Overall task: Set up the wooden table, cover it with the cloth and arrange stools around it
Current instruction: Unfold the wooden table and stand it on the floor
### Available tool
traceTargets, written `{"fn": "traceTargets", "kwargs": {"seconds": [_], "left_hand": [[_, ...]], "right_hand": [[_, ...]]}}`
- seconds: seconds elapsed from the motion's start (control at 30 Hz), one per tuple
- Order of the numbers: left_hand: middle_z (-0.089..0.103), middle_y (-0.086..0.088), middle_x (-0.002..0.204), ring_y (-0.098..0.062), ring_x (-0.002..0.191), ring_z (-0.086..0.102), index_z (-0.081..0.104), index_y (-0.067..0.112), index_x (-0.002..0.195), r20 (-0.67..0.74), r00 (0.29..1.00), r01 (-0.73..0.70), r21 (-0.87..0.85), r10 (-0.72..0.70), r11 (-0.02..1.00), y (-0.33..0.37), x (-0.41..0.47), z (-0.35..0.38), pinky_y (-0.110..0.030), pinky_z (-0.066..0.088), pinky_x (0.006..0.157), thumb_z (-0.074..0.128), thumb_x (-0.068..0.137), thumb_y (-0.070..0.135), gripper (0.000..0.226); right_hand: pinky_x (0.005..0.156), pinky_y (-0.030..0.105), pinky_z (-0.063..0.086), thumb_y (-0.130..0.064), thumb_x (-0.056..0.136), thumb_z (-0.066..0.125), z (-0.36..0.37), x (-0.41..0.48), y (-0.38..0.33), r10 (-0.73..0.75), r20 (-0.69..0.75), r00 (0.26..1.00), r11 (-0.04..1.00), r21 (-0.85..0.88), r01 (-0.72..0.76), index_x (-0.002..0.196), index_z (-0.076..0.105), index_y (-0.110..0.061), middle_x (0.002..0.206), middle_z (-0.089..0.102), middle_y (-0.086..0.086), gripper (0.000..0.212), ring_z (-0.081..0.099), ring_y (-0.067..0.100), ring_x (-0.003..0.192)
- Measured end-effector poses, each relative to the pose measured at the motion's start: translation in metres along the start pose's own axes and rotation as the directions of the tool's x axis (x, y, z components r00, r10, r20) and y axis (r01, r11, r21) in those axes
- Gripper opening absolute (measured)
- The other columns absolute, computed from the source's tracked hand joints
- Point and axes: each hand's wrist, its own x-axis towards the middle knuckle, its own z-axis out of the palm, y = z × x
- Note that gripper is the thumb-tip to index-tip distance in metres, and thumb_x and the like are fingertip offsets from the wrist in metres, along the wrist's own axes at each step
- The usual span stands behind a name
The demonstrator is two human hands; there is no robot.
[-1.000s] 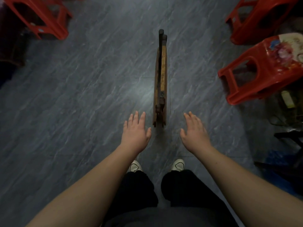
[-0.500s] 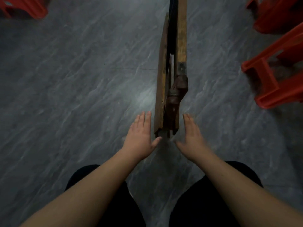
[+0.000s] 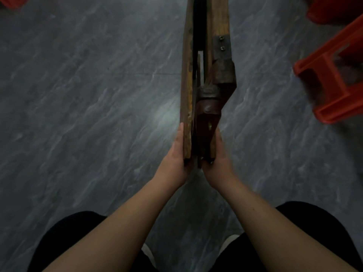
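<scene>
- Wooden and dark brown, the folded table (image 3: 206, 79) is standing on edge on the grey marbled floor (image 3: 88, 114) — the left hand (image 3: 177, 154) and right hand (image 3: 218, 154) are pressing flat against its near end.
- Set-up is only beginning — next, I judge, comes spreading the legs apart; the red plastic stool (image 3: 332, 79) is waiting to the right.

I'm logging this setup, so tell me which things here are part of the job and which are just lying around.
Part of the job:
- folded wooden table, standing on edge
- left hand and right hand, pressed against its sides
- red stools, standing at the right

Just there:
- grey floor
</scene>
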Motion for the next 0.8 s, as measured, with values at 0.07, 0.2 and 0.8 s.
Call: {"fn": "traceTargets", "kwargs": {"seconds": [0.07, 0.2, 0.8], "left_hand": [[0.04, 0.003, 0.156, -0.02, 0.131, 0.052, -0.004, 0.044, 0.157, -0.006, 1.0, 0.004, -0.01, -0.004, 1.0, 0.002, 0.0, 0.001, -0.033, 0.047, 0.099, 0.047, 0.08, 0.053, 0.092], [0.03, 0.007, 0.161, -0.02, 0.138, 0.046, -0.004, 0.049, 0.156, -0.003, 1.0, 0.001, -0.026, -0.002, 1.0, 0.01, -0.002, -0.007, -0.044, 0.047, 0.106, 0.046, 0.077, 0.052, 0.093], [0.024, -0.007, 0.163, -0.033, 0.139, 0.042, -0.014, 0.041, 0.155, -0.091, 0.995, 0.003, 0.454, 0.043, 0.891, 0.015, -0.035, -0.121, -0.046, 0.045, 0.104, 0.066, 0.087, 0.012, 0.109]], "right_hand": [[0.107, 0.005, 0.024, 0.002, 0.089, 0.062, 0.0, 0.0, 0.0, -0.017, -0.002, 1.0, 1.0, 0.003, 0.017, 0.154, 0.018, 0.003, 0.155, 0.034, 0.016, 0.079, 0.03, -0.01, 0.134], [0.107, 0.005, 0.025, -0.017, 0.091, 0.065, -0.002, 0.001, -0.003, -0.028, 0.0, 1.0, 1.0, 0.0, 0.028, 0.157, 0.019, -0.007, 0.154, 0.034, 0.001, 0.081, 0.03, -0.018, 0.134], [0.122, 0.047, 0.021, 0.006, 0.086, 0.057, -0.14, -0.018, -0.035, -0.032, -0.022, 0.999, 0.869, -0.495, 0.017, 0.16, 0.005, -0.032, 0.166, 0.009, -0.007, 0.098, 0.012, 0.017, 0.152]]}}
